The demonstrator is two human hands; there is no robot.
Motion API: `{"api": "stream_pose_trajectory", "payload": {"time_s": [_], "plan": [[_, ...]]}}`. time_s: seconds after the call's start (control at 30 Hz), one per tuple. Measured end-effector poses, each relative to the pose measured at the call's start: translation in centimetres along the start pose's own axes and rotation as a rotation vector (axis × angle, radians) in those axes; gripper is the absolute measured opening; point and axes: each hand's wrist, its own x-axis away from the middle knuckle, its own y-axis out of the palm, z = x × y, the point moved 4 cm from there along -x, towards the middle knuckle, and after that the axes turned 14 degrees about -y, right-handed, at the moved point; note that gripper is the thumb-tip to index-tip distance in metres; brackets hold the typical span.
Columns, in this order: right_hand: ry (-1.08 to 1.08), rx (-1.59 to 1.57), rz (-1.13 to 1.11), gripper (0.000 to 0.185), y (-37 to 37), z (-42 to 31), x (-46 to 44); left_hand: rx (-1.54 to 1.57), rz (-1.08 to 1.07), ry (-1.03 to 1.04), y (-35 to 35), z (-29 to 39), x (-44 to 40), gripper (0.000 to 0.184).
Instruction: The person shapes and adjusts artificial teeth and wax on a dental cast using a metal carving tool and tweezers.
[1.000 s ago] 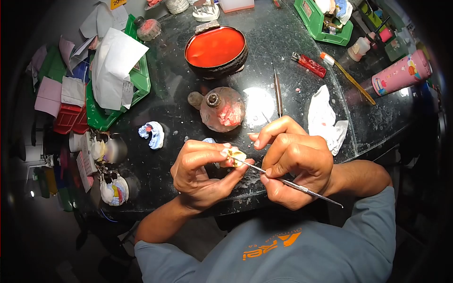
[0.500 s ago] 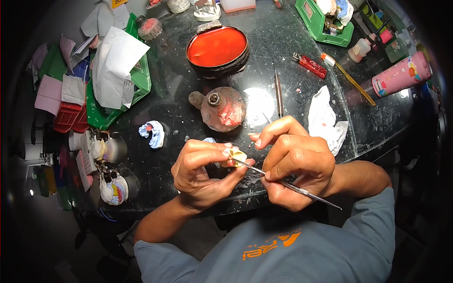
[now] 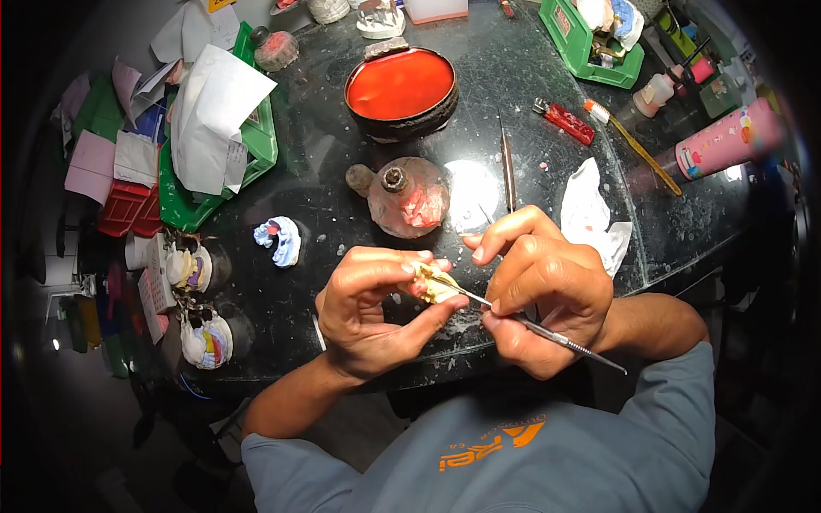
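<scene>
Between the thumb and fingers of my left hand (image 3: 368, 312) is a small yellow dental model (image 3: 439, 285) with a patch of pink on its left side. My right hand (image 3: 552, 295) grips a thin metal dental carver (image 3: 547, 332) like a pen. The carver's tip lies against the yellow model, and its hooked other end points down to the right. Above my hands stands a round glass spirit burner (image 3: 409, 198) with pink smears. To their left on the bench sits a blue-and-white dental cast (image 3: 278, 241).
A dark pan of red wax (image 3: 400, 84) stands behind the burner. Nearby lie a pointed tool (image 3: 506, 167), a red lighter (image 3: 566, 122), a yellow toothbrush (image 3: 637, 150) and a crumpled white tissue (image 3: 590, 214). Green bins (image 3: 261, 145) and articulated casts (image 3: 205, 340) line the left side.
The yellow model has been turned in my left hand, so more of its face and the pink patch show. My right hand has shifted slightly right and down with the carver.
</scene>
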Motion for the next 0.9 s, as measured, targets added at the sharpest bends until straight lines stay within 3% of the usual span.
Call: {"api": "stream_pose_trajectory", "payload": {"time_s": [0.07,0.17,0.7,0.9], "plan": [[0.005,0.000,0.018,0.015,-0.2,0.2,0.1,0.096,-0.084,-0.089,-0.1,-0.2,-0.1,0.068],[0.007,0.011,0.044,0.015,-0.3,0.6,0.3,0.460,-0.126,-0.395,0.1,-1.0,0.2,0.067],[0.016,0.003,0.017,0.015,-0.4,0.7,0.2,0.504,-0.143,-0.612,-0.3,-0.8,0.1,0.076],[-0.006,-0.024,0.058,0.018,-0.7,0.7,0.4,0.787,-0.343,-0.832,-0.1,-0.6,0.1,0.095]]}}
